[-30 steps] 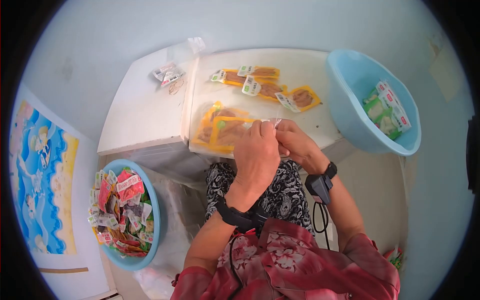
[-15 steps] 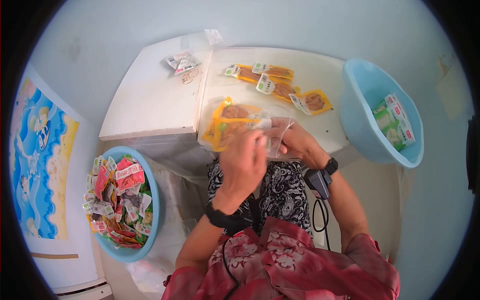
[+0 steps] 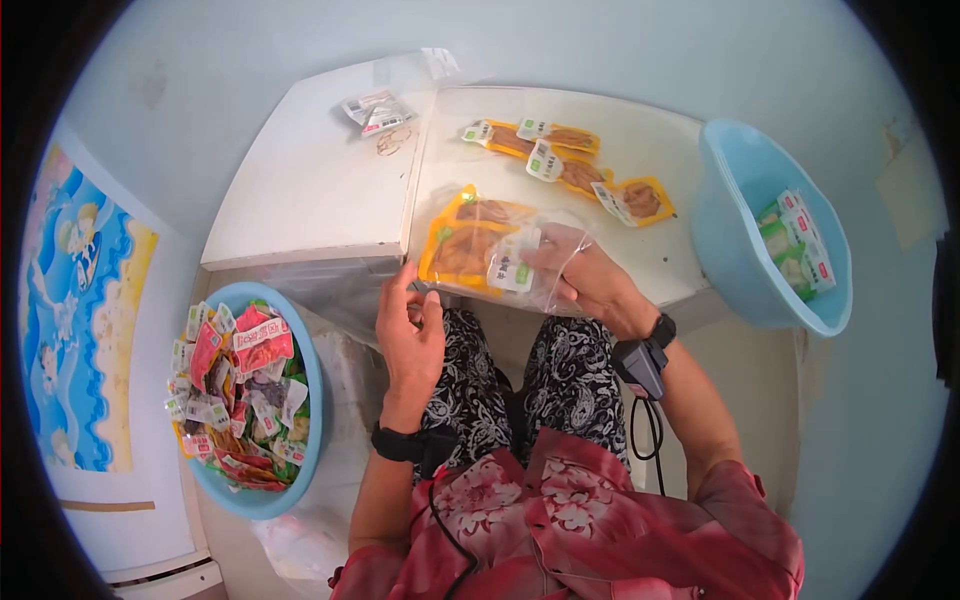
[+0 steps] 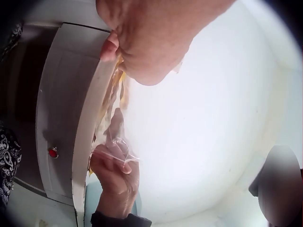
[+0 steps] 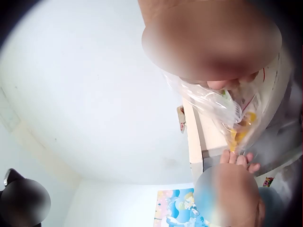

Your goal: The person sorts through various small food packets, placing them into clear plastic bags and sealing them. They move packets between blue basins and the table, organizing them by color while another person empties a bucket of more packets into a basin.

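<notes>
On the white table top (image 3: 500, 170) lies a clear plastic bag (image 3: 560, 230) with yellow-edged snack packets (image 3: 465, 250) of brown food inside it. My right hand (image 3: 600, 285) holds the bag at its mouth. In the left wrist view, that hand's fingers (image 4: 115, 127) reach forward inside the clear plastic, with the thumb bent at the rim. At the bag's lower left corner, by the table's front edge, is my left hand (image 3: 410, 340). Its fingers are relaxed and apart, the fingertips right at the bag's closed end.
More yellow packets (image 3: 580, 175) lie farther back on the table. Small wrapped packets (image 3: 378, 112) sit at the back left. At right, a light blue basin (image 3: 720, 230) contains green-and-white packs. Another blue basin (image 3: 318, 400), full of mixed snack packets, stands lower left.
My left hand has come away from the bag's mouth beside the right hand and moved left to the bag's far end. The right hand stays at the mouth, which has spread open.
</notes>
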Demonstrator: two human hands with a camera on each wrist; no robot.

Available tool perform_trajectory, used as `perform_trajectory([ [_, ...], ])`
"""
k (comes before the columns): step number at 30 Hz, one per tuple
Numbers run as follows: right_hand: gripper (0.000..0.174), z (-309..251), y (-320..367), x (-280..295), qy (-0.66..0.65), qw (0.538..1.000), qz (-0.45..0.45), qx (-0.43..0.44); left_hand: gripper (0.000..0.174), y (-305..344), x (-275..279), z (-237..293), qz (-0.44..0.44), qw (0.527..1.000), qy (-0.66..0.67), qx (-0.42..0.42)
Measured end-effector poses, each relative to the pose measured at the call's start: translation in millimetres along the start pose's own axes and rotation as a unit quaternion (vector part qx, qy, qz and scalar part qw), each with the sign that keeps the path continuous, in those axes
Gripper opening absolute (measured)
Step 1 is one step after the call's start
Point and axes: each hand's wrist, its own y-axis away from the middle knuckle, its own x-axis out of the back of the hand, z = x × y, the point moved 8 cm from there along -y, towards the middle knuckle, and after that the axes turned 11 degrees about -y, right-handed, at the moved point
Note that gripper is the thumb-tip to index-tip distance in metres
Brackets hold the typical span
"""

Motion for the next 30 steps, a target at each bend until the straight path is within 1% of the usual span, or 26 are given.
perform_trajectory([
  [2, 0.019, -2, 1, -4, -0.015, 0.999, 0.004, 0.031, 0.048, 3, -5, -9, 0.007, 0.997, 0.071, 0.014],
  [5, 0.019, -6, 4, -10, 0.099, 0.993, 0.056, 0.03, 0.047, 4, -10, -10, 0.014, 0.991, 0.129, 0.026],
  [8, 0.018, 2, -1, -4, 0.149, 0.983, 0.016, 0.111, 0.044, 2, -4, 4, -0.005, 1.0, 0.013, 0.002],
  [10, 0.018, -19, 16, -5, 0.283, 0.952, 0.055, 0.102, 0.043, 2, -3, 11, -0.006, 0.999, -0.031, -0.006],
  [11, 0.018, -28, 25, -1, 0.35, 0.929, 0.078, 0.096, 0.042, 2, -5, 14, -0.007, 0.999, -0.05, -0.012],
  [14, 0.021, -43, 48, 22, 0.259, 0.946, 0.104, 0.167, 0.042, 2, -4, 18, 0.013, 0.998, -0.041, -0.039],
  [15, 0.021, -53, 55, 32, 0.293, 0.921, 0.131, 0.222, 0.042, 3, -3, 18, 0.025, 0.997, -0.049, -0.049],
  [17, 0.022, -70, 68, 52, 0.358, 0.857, 0.178, 0.326, 0.042, 5, 0, 18, 0.041, 0.997, -0.047, -0.053],
  [20, 0.021, -100, 79, 64, 0.494, 0.768, 0.281, 0.294, 0.04, 11, 6, 27, 0.052, 0.995, -0.032, -0.074],
  [21, 0.021, -106, 75, 66, 0.558, 0.715, 0.275, 0.319, 0.039, 13, 7, 30, 0.049, 0.995, -0.031, -0.087],
  [24, 0.022, -102, 52, 75, 0.629, 0.682, 0.254, 0.272, 0.038, 15, 9, 43, 0.045, 0.992, -0.028, -0.115],
  [27, 0.021, -85, 23, 91, 0.696, 0.643, 0.241, 0.209, 0.038, 17, 10, 59, 0.044, 0.989, -0.028, -0.138],
  [29, 0.016, -81, 19, 99, 0.694, 0.63, 0.26, 0.232, 0.036, 17, 11, 69, 0.049, 0.988, -0.027, -0.146],
  [30, 0.015, -84, 20, 100, 0.694, 0.622, 0.268, 0.243, 0.036, 16, 10, 72, 0.038, 0.988, -0.021, -0.145],
])
